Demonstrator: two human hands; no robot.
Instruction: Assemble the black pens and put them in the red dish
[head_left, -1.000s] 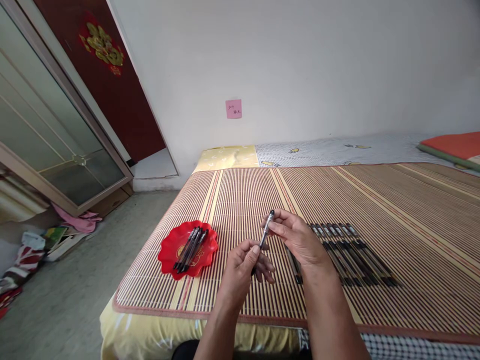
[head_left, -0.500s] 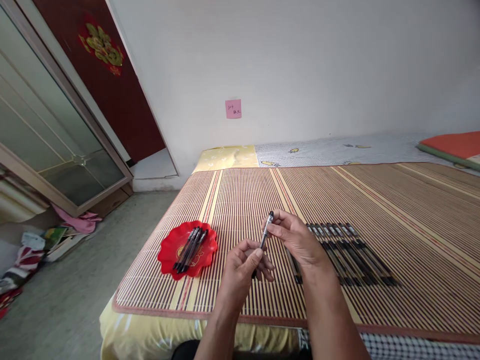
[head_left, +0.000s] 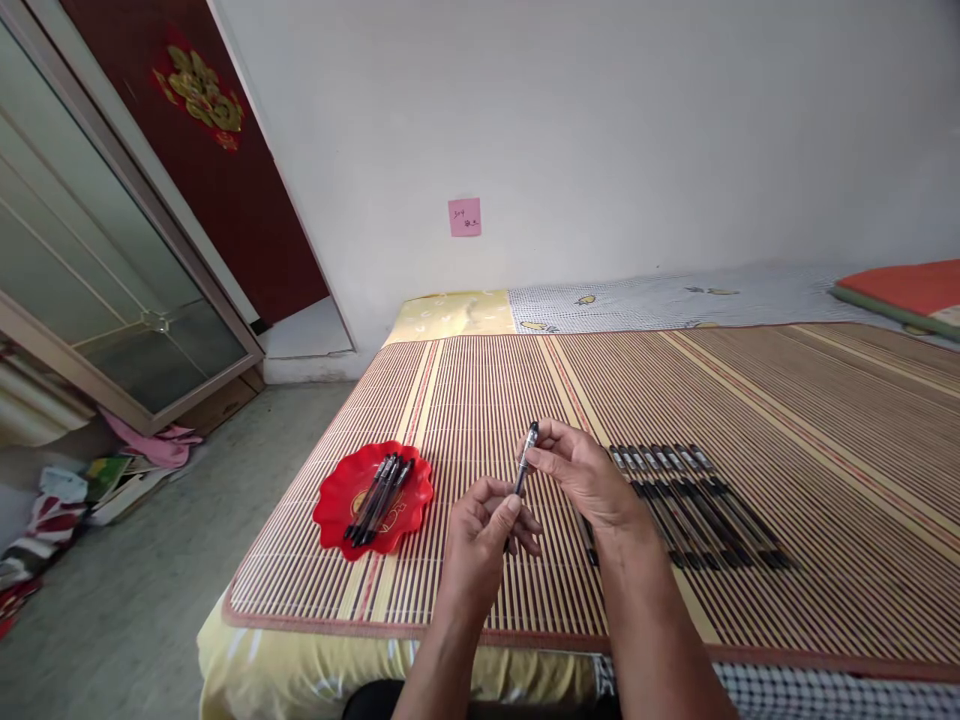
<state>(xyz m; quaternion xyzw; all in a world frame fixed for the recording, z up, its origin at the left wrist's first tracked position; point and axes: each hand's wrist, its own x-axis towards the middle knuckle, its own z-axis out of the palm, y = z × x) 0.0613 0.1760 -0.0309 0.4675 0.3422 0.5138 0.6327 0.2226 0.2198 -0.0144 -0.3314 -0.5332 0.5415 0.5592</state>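
Both my hands hold one black pen above a striped bamboo mat. My left hand pinches its lower end between thumb and fingers. My right hand grips the upper part near the tip. The pen stands tilted, tip up. A row of several black pens lies on the mat just right of my right hand. A red flower-shaped plate with several pens in it sits to the left of my hands.
The mat covers a bed with a yellow sheet and a patterned sheet. An orange cushion lies far right. A pink note hangs on the wall. A glass cabinet and clutter stand on the floor at left.
Both hands with the pen have shifted slightly to the left. The grip looks the same.
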